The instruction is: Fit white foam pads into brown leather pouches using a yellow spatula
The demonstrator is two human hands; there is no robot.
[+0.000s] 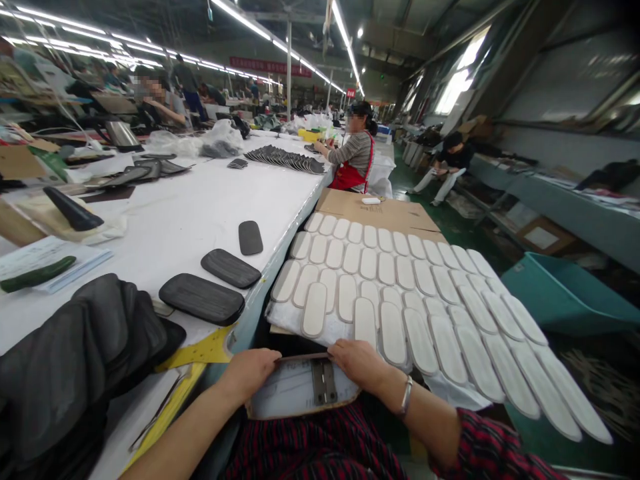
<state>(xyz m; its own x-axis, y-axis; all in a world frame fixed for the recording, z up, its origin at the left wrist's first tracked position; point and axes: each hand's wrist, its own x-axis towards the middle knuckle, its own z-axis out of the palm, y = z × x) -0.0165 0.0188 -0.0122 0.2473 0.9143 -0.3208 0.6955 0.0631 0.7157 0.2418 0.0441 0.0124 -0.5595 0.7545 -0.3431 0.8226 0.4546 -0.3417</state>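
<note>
Holding a board [285, 393] near, in the middle of the scene, just over red and black checked cloth [300, 448]. Pinching its far edge with both hands, left hand [251, 375] at the left end and right hand [361, 365] toward the right end, with bent fingers on the edge. Cannot tell where the thumbs press. Wearing a silver bracelet [406, 397] on the right wrist.

Looks flat and longer than wide, with round corners. Has a pale, grayish-white face and a thin brown rim. Shows dark marks like writing by the far edge, too small to read, and some thin lines. Bears a dark metal plate [325, 383] right of the middle, like a little door hinge, with a shiny strip down it.

To the right, lying in rows: many white pads [386, 269] with rounded ends. To the left, on a white table [210, 200]: three dark pads [201, 297], set apart, and a big heap of dark pieces [75, 360] nearer, beside a yellow strip [200, 351].
</note>
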